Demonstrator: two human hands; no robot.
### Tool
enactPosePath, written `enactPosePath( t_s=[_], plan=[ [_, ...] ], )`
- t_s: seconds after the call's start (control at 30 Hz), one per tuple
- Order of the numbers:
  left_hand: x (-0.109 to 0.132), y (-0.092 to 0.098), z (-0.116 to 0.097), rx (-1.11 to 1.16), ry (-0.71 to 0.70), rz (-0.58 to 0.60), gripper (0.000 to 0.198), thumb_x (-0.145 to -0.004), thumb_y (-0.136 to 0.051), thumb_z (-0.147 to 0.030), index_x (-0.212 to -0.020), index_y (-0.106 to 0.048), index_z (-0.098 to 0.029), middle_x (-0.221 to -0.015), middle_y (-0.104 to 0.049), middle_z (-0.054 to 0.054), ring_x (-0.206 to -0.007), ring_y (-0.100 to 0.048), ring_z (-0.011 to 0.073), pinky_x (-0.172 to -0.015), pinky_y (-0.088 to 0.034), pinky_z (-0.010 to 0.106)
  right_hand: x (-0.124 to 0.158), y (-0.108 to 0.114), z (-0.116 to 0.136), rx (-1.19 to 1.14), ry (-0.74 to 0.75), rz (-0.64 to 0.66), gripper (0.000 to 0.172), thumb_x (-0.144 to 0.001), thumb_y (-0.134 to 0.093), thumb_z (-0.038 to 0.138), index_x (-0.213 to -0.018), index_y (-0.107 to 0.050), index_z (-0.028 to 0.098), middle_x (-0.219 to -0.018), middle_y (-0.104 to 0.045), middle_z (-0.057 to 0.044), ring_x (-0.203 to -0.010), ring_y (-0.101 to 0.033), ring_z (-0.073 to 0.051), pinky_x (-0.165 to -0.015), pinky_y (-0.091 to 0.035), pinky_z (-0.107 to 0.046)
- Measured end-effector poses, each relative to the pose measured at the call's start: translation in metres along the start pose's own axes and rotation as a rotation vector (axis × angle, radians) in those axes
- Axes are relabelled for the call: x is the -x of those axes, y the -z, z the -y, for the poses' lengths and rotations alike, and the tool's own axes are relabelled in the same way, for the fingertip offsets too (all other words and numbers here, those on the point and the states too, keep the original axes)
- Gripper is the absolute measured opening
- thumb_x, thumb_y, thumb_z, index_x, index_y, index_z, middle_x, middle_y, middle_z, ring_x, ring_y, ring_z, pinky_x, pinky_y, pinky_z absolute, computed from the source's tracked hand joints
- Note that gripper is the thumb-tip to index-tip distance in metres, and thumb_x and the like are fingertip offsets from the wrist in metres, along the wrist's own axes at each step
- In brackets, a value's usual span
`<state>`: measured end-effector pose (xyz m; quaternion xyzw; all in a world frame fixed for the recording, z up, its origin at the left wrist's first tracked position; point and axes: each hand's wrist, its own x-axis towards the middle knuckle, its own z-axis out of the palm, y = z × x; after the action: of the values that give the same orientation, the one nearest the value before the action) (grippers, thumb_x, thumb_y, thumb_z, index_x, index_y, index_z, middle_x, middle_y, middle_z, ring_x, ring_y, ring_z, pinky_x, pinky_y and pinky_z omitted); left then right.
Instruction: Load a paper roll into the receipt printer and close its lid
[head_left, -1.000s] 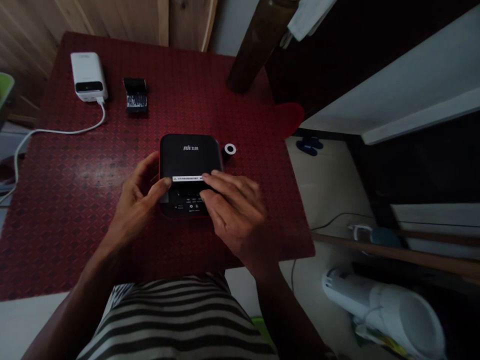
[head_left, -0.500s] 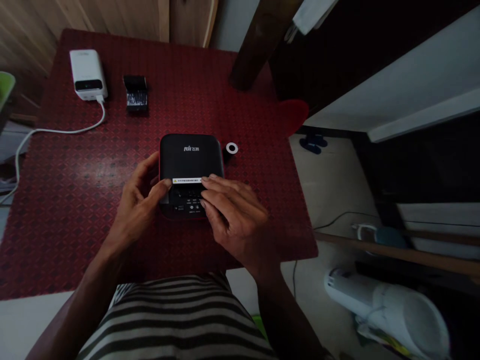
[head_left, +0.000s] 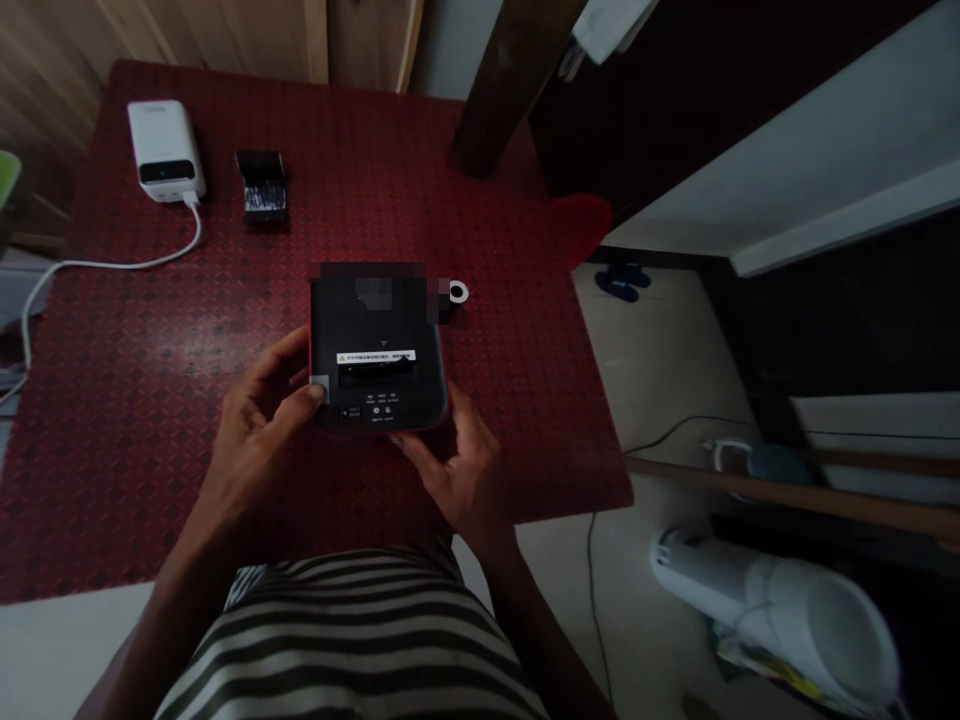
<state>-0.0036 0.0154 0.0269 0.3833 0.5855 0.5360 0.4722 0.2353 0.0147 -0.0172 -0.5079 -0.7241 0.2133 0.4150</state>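
A small black receipt printer (head_left: pixel 412 325) is held over the red table in front of me. A white warning strip runs across its top, above a dark slot and a row of small icons. My left hand (head_left: pixel 259 425) grips its left edge, thumb on the near left corner and fingers down the side. At the near right corner, my right hand (head_left: pixel 466 465) holds it from the side and underneath, its fingertips partly hidden. Just past the printer's right side is a small roll with a white end (head_left: pixel 462 292). Part of the printer's far edge looks blocky and blurred.
A white power bank (head_left: pixel 166 140) with a white cable (head_left: pixel 120 265) lies at the table's far left. Beside it sits a black folded piece with a shiny streaked face (head_left: pixel 262 190). A dark post (head_left: pixel 495 110) rises at the back of the red patterned table (head_left: pixel 360 160).
My right hand has moved off the printer's top, down to its near right corner. The slot and icons it covered now show. My left hand keeps its hold, its thumb slightly lower.
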Motion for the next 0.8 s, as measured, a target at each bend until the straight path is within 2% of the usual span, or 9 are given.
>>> enactPosePath(
  t_s=[0.1,0.23,0.4,0.6,0.7,0.8],
  plan=[
    [-0.0020,0.0003,-0.0020,-0.011,-0.004,0.004,0.053,-0.100,-0.095,-0.051,-0.150,-0.086,-0.035,-0.153,-0.086,0.008,-0.155,-0.075,0.0428,-0.131,-0.065,0.062,0.0002,-0.0053,0.0025,0.013,0.021,-0.030,0.058,-0.117,-0.081,0.045,-0.168,-0.064,0.024,-0.145,-0.089,-0.019,-0.128,-0.091,-0.033,-0.106,-0.078,-0.050],
    [-0.0008,-0.0009,-0.0023,0.021,0.037,-0.002,0.054,-0.100,-0.093,-0.046,-0.152,-0.084,-0.035,-0.156,-0.085,0.007,-0.154,-0.075,0.0408,-0.133,-0.062,0.060,-0.0017,-0.0027,0.0023,0.039,0.073,-0.032,0.056,-0.118,-0.079,0.045,-0.166,-0.064,0.022,-0.141,-0.090,-0.019,-0.124,-0.091,-0.033,-0.104,-0.078,-0.047],
    [0.0006,-0.0054,-0.0046,0.054,0.082,-0.031,0.055,-0.097,-0.092,-0.041,-0.151,-0.084,-0.033,-0.157,-0.084,0.006,-0.155,-0.075,0.0406,-0.137,-0.058,0.061,-0.0019,-0.0025,0.0023,0.077,0.047,-0.030,0.056,-0.119,-0.078,0.050,-0.166,-0.065,0.023,-0.138,-0.091,-0.018,-0.120,-0.092,-0.033,-0.101,-0.078,-0.047],
    [-0.0006,-0.0082,-0.0056,0.038,0.073,-0.058,0.048,-0.096,-0.091,-0.037,-0.144,-0.086,-0.032,-0.153,-0.086,0.007,-0.154,-0.076,0.0402,-0.134,-0.062,0.060,-0.0001,-0.0043,0.0013,0.020,0.016,-0.052,0.057,-0.114,-0.084,0.046,-0.164,-0.069,0.023,-0.140,-0.091,-0.018,-0.123,-0.092,-0.034,-0.104,-0.078,-0.050],
    [0.0000,-0.0082,-0.0059,0.023,0.081,-0.033,0.049,-0.099,-0.089,-0.039,-0.147,-0.085,-0.034,-0.154,-0.085,0.006,-0.156,-0.075,0.0405,-0.132,-0.063,0.059,0.0002,-0.0044,-0.0008,0.014,0.015,-0.052,0.062,-0.110,-0.090,0.041,-0.166,-0.069,0.025,-0.141,-0.091,-0.018,-0.123,-0.092,-0.035,-0.105,-0.078,-0.051],
    [0.0023,-0.0097,-0.0060,-0.014,0.065,-0.053,0.050,-0.101,-0.086,-0.037,-0.151,-0.084,-0.035,-0.157,-0.084,0.006,-0.155,-0.075,0.0396,-0.129,-0.065,0.056,-0.0012,-0.0040,-0.0004,-0.012,0.039,-0.058,0.061,-0.111,-0.088,0.038,-0.167,-0.068,0.024,-0.142,-0.091,-0.018,-0.123,-0.092,-0.033,-0.105,-0.078,-0.049]
  ],
)
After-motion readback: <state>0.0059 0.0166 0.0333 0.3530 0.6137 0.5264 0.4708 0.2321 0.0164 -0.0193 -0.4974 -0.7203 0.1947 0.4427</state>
